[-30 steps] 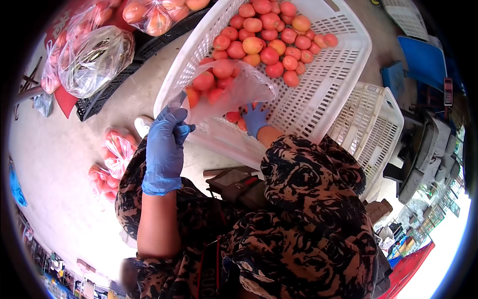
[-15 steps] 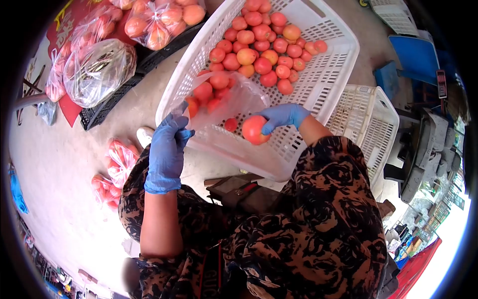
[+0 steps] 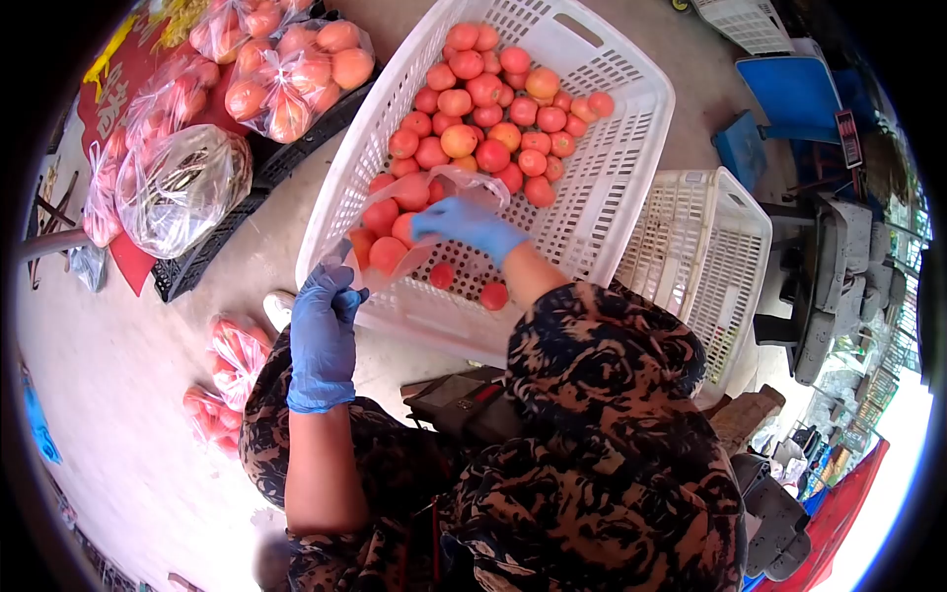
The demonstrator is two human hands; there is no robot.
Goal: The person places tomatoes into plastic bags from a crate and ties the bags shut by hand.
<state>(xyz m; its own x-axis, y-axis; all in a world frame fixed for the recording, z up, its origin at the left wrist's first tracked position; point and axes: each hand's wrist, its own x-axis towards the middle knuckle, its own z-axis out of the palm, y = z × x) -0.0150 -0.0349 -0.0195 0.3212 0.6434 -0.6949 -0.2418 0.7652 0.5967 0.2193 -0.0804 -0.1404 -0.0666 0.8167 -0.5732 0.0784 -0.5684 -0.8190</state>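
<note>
My left hand (image 3: pixel 324 340), in a blue glove, is closed on the near edge of a clear plastic bag (image 3: pixel 475 185). The bag lies inside a white crate and holds several tomatoes (image 3: pixel 387 256). My right hand (image 3: pixel 469 227), also in a blue glove, reaches into the bag's mouth, slightly blurred. Its fingertips are around a tomato (image 3: pixel 402 229), partly hidden by the fingers. Beyond the bag, many loose red and orange tomatoes (image 3: pixel 483 116) are heaped in the crate. Two small tomatoes, one of them a red tomato (image 3: pixel 493 296), lie on the crate floor near me.
The white crate (image 3: pixel 636 148) stands before me, with another crate (image 3: pixel 725 286) on its right. Filled tomato bags (image 3: pixel 296 84) sit on a black crate (image 3: pixel 197 266) at the left. More bagged tomatoes (image 3: pixel 237 360) lie on the floor. A blue chair (image 3: pixel 789 94) stands at the right.
My right hand has moved left and away from me, bringing the tomato into the bag. A small tomato on the crate floor is now uncovered. My left hand keeps the bag; the view has shifted slightly.
</note>
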